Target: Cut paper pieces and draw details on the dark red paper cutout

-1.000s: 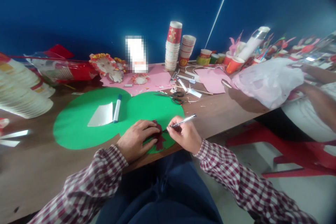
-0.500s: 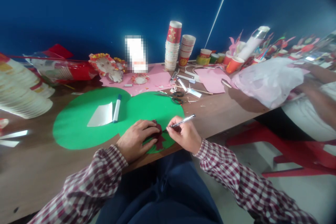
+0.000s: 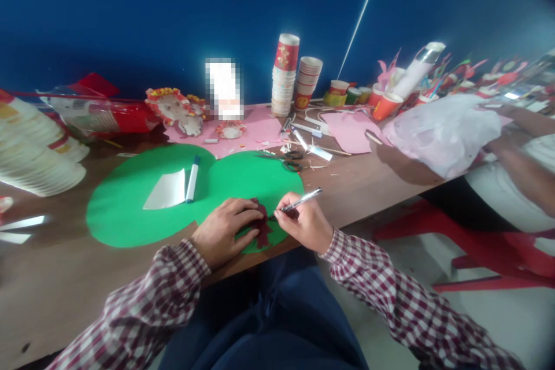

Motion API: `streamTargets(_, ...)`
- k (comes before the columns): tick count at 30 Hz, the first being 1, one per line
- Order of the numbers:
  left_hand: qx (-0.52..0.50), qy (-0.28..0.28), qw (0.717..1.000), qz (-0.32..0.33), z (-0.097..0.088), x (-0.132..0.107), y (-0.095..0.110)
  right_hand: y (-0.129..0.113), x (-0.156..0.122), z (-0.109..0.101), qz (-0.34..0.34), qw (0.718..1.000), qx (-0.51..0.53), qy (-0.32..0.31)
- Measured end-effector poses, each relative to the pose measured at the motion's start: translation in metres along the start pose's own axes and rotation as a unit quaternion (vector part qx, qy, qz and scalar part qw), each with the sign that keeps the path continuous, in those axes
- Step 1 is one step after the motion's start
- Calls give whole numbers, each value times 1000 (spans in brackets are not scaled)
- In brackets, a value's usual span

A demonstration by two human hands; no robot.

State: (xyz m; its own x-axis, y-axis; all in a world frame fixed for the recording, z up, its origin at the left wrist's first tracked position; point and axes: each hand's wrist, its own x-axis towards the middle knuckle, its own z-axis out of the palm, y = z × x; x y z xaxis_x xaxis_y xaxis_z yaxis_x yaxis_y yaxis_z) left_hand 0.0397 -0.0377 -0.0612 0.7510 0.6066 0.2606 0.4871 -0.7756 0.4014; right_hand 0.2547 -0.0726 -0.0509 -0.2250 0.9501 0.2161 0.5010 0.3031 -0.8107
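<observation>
My left hand lies flat with fingers spread on a dark red paper cut-out, pressing it onto the nearer green paper disc. My right hand is closed on a silver pen, its tip touching the edge of the red cut-out. A second green disc lies to the left, carrying a folded white paper and a blue-capped marker.
Black scissors, pink sheets, stacked paper cups and craft scraps crowd the back of the brown table. Paper plates pile at the left. Another person's arm and a white plastic bag are at right, red stools below.
</observation>
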Motion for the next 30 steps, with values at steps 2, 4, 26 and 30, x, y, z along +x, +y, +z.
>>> streamTargets(2,-1,2,1000,2,0,0,1,0,0,0,1,1000,3,-3)
streamTargets(4,-2,3,1000,3,-1,1,1,0,0,0,2,1000,1,-2)
streamTargets(26,0,-5,1000,-4,0,1,1,-1,0,0,3,1000,-7,-15)
streamTargets(30,-1,-3,1000,-2,0,0,1,-1,0,-1,0,1000,-1,-11)
